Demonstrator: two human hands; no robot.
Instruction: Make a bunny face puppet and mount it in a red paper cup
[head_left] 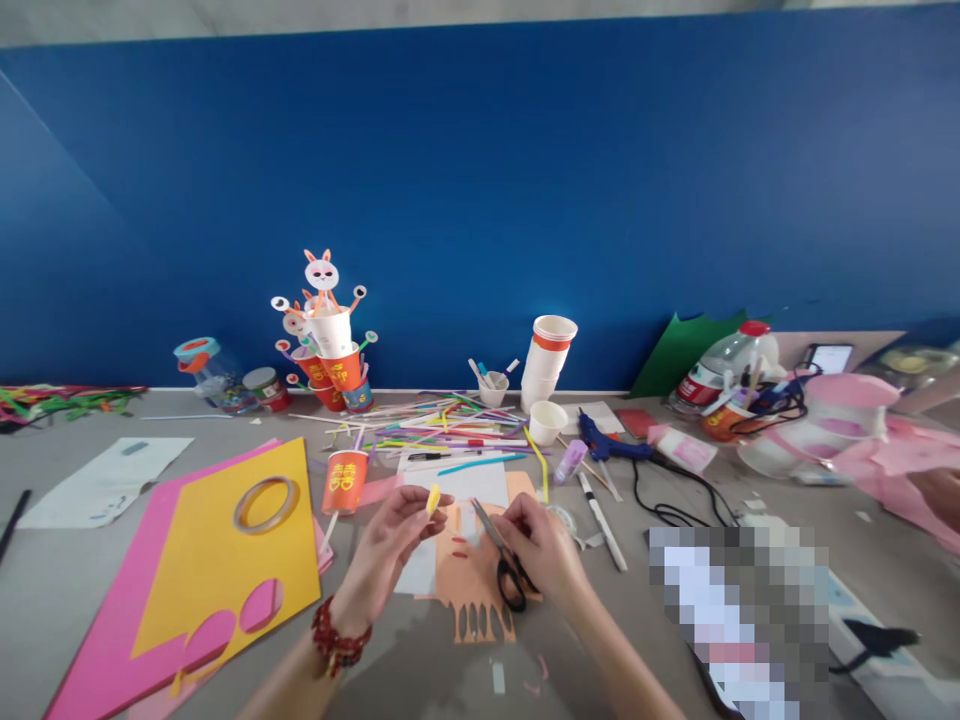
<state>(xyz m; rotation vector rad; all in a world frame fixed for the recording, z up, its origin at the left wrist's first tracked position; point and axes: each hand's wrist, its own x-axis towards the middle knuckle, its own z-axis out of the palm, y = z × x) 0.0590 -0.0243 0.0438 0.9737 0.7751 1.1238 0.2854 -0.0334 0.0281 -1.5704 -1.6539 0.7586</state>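
Between the thumb and fingers of my left hand (397,535) is a small yellow paper piece (433,500), raised above the work surface. My right hand (541,545) closes its fingers around the middle of a pair of black-handled scissors (512,585). The scissor blades point up and to the left, and the handle loops hang free below the fingers. Under both hands lies an orange sheet (469,590) with cut-out gaps along its near edge and small red marks. A white sheet lies partly beneath it.
Yellow card (225,520) with a tape roll (264,504) lies left, beside a red paper cup (346,482). Behind are coloured sticks (450,430), stacked white cups (546,365) and cup figures (330,330). A blue glue gun (611,440) with its cord lies right, near a phone (727,620).
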